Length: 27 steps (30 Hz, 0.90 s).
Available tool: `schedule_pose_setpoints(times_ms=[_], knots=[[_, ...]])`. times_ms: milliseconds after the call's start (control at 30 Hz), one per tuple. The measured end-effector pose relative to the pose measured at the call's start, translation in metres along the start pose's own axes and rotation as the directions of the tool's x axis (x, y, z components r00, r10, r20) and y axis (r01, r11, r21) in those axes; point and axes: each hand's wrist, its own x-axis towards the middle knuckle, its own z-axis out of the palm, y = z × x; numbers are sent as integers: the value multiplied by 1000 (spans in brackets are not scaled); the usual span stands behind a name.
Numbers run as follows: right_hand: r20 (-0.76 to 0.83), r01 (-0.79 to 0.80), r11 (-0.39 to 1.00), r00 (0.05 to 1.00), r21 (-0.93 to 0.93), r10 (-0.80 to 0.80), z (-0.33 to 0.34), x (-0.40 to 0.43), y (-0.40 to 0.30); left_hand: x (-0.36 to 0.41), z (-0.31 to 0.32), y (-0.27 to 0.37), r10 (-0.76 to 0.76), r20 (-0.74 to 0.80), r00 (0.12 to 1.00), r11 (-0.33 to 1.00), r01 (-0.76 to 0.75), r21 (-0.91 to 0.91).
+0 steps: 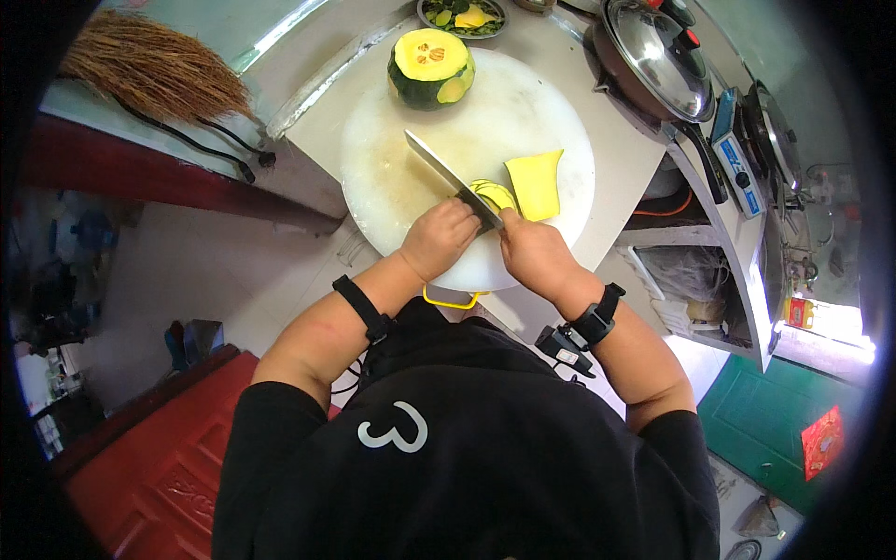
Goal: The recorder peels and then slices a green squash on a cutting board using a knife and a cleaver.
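A round white cutting board (448,147) lies on the counter before me. My right hand (535,252) is closed on the handle of a kitchen knife (444,164), whose blade slants up to the left across the board. My left hand (442,234) rests with bent fingers against the near side of the blade; whatever is under those fingers is hidden. Thin squash slices (495,194) overlap just beyond the blade. To their right lies a larger peeled yellow squash piece (537,185). A cut green-skinned squash (431,68) stands at the board's far edge, its seeds showing.
Behind the board sits a metal bowl (462,33) with peelings. A lidded pan (654,63) and a blue-and-white appliance (736,157) stand on the right. A straw broom (157,66) lies at the left. The board's yellow handle (451,304) sticks out towards me.
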Motion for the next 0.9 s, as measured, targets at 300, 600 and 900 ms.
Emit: schedule_pose_setpoints(times_ms=[300, 600, 900], knots=[[-16, 62, 998, 998, 0, -62, -27, -36, -7, -3, -3, -1, -42, 81, 996, 999, 42, -4], [63, 38, 999, 997, -14, -37, -15, -21, -11, -3, -2, -1, -31, 58, 998, 999, 31, 11], [-58, 42, 998, 998, 40, -40, -1, -4, 0, -3, -4, 0, -39, 14, 999, 999, 39, -22]])
